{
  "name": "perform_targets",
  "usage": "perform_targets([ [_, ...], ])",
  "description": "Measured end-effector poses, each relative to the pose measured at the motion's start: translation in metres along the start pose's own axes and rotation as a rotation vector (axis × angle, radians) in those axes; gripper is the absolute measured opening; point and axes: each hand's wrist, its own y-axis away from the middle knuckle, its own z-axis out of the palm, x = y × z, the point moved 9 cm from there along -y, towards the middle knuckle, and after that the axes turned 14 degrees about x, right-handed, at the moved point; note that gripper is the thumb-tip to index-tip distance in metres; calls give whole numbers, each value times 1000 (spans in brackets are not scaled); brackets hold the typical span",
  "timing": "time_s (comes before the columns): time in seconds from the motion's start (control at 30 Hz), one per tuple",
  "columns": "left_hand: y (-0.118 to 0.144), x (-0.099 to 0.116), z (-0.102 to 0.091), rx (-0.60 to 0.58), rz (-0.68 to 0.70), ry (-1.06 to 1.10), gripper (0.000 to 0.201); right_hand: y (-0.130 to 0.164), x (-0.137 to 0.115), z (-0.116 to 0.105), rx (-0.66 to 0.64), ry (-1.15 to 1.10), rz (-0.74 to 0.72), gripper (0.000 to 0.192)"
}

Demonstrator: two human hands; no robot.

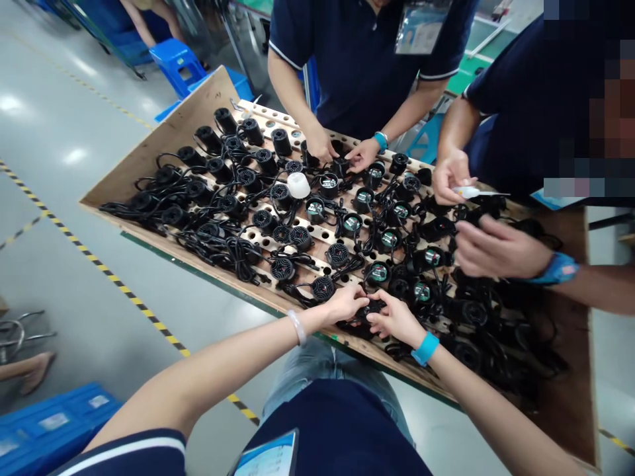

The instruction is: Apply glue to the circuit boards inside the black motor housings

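Note:
Along the near side of a large wooden tray, my left hand and my right hand meet from either side on a black round housing. Fingertips and thumbs of both hands are closed on it; its underside is hidden. Just left of my hands stands a housing with a slotted black top. Beyond them are open housings showing green circuit boards, such as one open housing and another open housing. Black cables lie coiled between the rows.
Across the tray, a co-worker's hands work on a black part. At the right, another co-worker holds a small white tube; that person's other hand is blurred. A white cup-shaped piece sits among the housings. Blue stools stand behind.

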Motion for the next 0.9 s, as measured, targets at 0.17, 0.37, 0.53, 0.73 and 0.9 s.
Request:
perform_targets([
  [0.17,4,1,4,-123,-34,18,17,2,-3,-1,-10,67,-5,40],
  [0.37,4,0,-4,-53,22,-95,27,2,-8,1,-35,113,-51,36],
  [0.53,1,-2,-5,-32,5,-141,29,-1,-8,2,-72,127,-62,34],
  [0.73,1,-1,-8,-3,30,-138,29,-4,-8,3,-90,142,-57,33],
  [0.9,4,-4,-6,-52,31,-60,33,-3,-10,2,-74,130,-86,37],
])
